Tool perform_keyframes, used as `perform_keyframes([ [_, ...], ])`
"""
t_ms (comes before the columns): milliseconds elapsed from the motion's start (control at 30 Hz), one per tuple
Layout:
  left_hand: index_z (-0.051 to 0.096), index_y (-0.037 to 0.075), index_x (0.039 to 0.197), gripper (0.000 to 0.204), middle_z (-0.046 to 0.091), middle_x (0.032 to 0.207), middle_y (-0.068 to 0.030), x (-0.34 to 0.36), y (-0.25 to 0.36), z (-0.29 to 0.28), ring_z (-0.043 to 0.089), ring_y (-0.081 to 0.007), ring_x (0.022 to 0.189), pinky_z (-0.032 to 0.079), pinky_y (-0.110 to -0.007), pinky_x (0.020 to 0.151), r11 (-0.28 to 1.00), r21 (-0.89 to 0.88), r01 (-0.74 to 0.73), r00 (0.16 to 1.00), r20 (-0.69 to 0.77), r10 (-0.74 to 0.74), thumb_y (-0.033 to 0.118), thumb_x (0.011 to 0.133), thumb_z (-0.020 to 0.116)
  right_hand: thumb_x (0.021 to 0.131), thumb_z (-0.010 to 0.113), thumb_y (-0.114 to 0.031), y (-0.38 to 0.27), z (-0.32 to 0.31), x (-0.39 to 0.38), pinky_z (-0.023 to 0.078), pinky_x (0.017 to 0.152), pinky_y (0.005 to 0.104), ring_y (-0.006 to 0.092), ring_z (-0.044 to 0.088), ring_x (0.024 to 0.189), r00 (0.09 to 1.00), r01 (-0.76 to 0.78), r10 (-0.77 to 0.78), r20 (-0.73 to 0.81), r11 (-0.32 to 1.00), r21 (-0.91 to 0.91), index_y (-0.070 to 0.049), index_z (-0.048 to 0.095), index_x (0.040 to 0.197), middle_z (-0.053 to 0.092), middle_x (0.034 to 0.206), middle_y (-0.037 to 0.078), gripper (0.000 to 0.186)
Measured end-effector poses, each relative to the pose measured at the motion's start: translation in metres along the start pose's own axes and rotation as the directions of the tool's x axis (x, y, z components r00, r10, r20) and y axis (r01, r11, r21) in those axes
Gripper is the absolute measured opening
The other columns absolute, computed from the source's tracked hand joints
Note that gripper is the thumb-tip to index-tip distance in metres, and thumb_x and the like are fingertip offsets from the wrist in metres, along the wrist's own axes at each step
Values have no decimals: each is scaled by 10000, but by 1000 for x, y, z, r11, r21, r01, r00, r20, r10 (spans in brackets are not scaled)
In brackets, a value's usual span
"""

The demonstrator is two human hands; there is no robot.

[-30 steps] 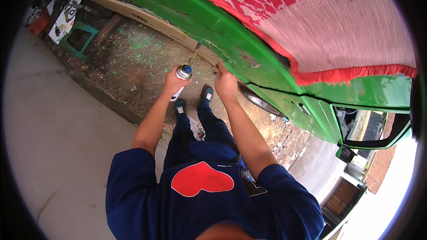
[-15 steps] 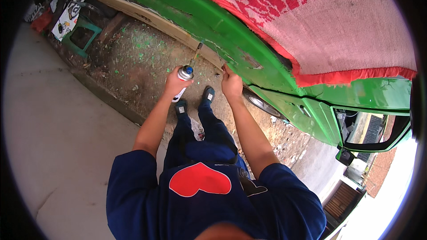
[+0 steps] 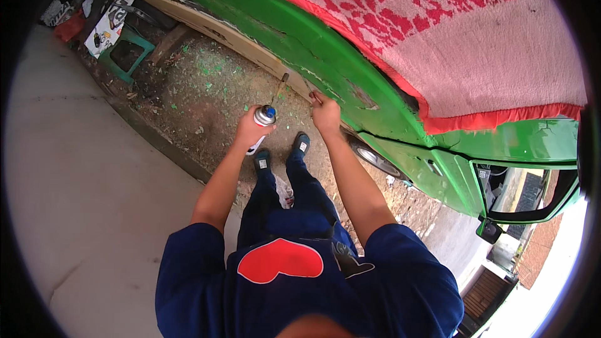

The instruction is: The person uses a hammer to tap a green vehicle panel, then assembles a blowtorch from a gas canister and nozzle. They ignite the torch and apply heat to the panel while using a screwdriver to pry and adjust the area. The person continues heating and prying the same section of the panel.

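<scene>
My left hand (image 3: pixel 251 130) is closed around a spray can (image 3: pixel 263 116) with a silver top and blue nozzle. Just beyond the can shows a slim stick-like tool (image 3: pixel 280 87) with a dark end; whether that hand also grips it, I cannot tell. A thin metal tool (image 3: pixel 311 91) is pinched in my right hand (image 3: pixel 326 116). Its tip points at the lower edge of the green car body (image 3: pixel 325 66), near a cracked, peeling strip of paint. Whether the tip touches the panel is not clear.
A pink and red towel (image 3: pixel 488 56) drapes over the car. At the left stand a green plastic stool (image 3: pixel 134 56) and a printed board (image 3: pixel 109 28). A wheel (image 3: pixel 375 158) lies right of my feet. Paint flakes dot the dirt ground (image 3: pixel 200 94), bordered by a concrete slab (image 3: pixel 94 169).
The whole view has shifted slightly, so the car and ground sit lower and further right. Against the car, my right hand with its tool has moved a little left. Both grips look the same.
</scene>
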State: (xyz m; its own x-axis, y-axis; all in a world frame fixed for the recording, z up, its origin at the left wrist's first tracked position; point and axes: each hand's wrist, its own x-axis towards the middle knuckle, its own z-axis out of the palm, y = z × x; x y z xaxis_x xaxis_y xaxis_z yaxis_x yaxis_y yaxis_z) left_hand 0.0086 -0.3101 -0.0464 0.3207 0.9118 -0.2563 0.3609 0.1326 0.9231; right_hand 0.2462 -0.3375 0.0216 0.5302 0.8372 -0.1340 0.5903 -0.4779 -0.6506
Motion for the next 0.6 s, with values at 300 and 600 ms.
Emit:
perform_keyframes([
  [300, 562, -15, 1260, 749, 701, 1105, -183, 8, 17, -4, 689, -256, 1023, 539, -380, 881, 997, 54, 62, 997, 42, -64, 232, 638, 897, 927, 668, -200, 34, -55, -18, 468, 525, 291, 103, 549, 500, 983, -152, 147, 112, 988, 30, -119, 682, 1254, 653, 644, 70, 338],
  [600, 574, -9, 1198, 681, 719, 969, -148, 23, 29, 6, 712, -216, 829, 564, -363, 752, 1000, -22, 10, 999, 50, -9, 198, 637, 900, 938, 639, -157, 54, -73, -22, 443, 488, 269, 94, 544, 502, 974, -177, 155, 166, 976, 127, -70, 656, 1278, 639, 673, 58, 352],
])
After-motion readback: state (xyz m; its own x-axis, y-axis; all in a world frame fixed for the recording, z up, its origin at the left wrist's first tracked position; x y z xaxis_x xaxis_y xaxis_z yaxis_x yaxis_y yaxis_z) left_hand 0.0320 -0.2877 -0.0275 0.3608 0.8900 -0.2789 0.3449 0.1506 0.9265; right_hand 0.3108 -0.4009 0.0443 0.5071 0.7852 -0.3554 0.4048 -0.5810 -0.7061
